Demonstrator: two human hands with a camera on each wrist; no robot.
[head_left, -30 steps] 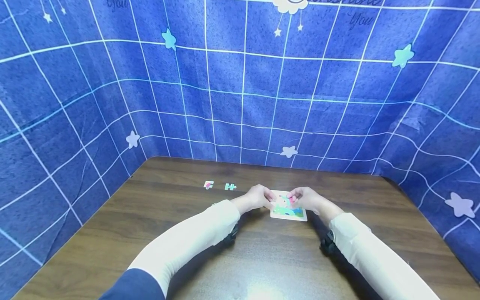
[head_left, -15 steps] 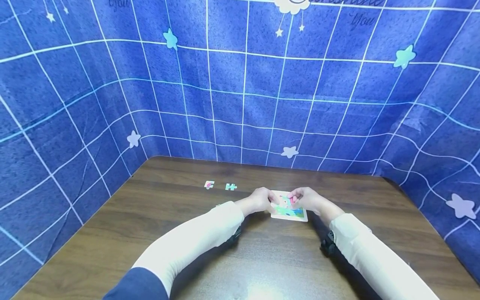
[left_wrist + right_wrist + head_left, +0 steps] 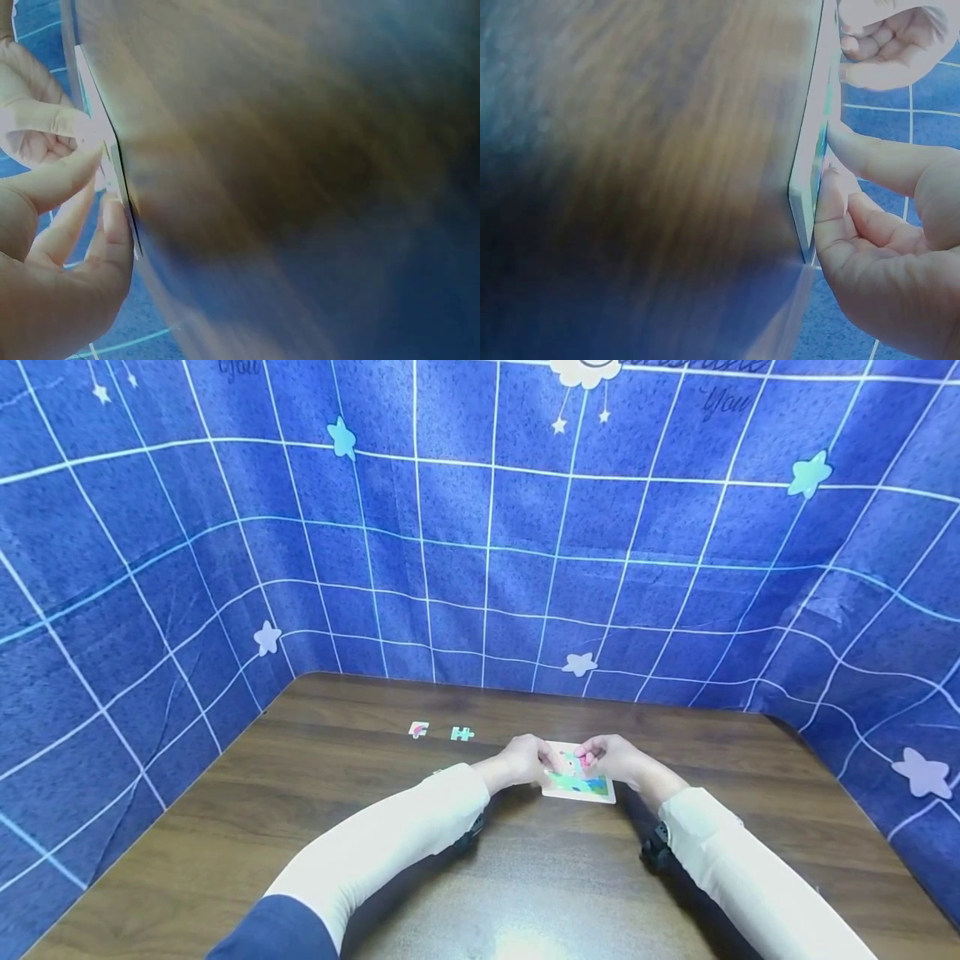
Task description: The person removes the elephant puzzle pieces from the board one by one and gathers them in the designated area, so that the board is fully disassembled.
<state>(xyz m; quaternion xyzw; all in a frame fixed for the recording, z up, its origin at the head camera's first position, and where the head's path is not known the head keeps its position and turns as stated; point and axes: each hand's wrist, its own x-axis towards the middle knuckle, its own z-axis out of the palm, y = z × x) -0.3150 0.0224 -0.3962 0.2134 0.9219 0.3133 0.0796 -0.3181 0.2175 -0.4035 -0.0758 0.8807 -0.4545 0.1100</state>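
Note:
A small jigsaw puzzle board (image 3: 573, 795) with a pale border and a green, blue and pink picture lies flat on the table. Over its left part is my left hand (image 3: 523, 760), thumb on the surface and curled fingers at the edge in the left wrist view. My right hand (image 3: 617, 757) grips the right part; its thumb (image 3: 877, 157) touches the picture while bent fingers (image 3: 832, 210) meet the edge. Whether a loose piece lies under either thumb is hidden. Left of the board lie two puzzle pieces, one pink and white (image 3: 418, 729), one green (image 3: 462, 733).
The brown wooden table (image 3: 555, 877) stretches out around the board. A blue curtain (image 3: 450, 568) with white grid lines and stars hangs behind and at both sides. Something small and pale shows at the left sleeve (image 3: 405, 810), too little visible to name.
My left hand has shifted slightly right, its fingers moving further over the board's left part. The right hand stays in place, and the two loose pieces have not been moved.

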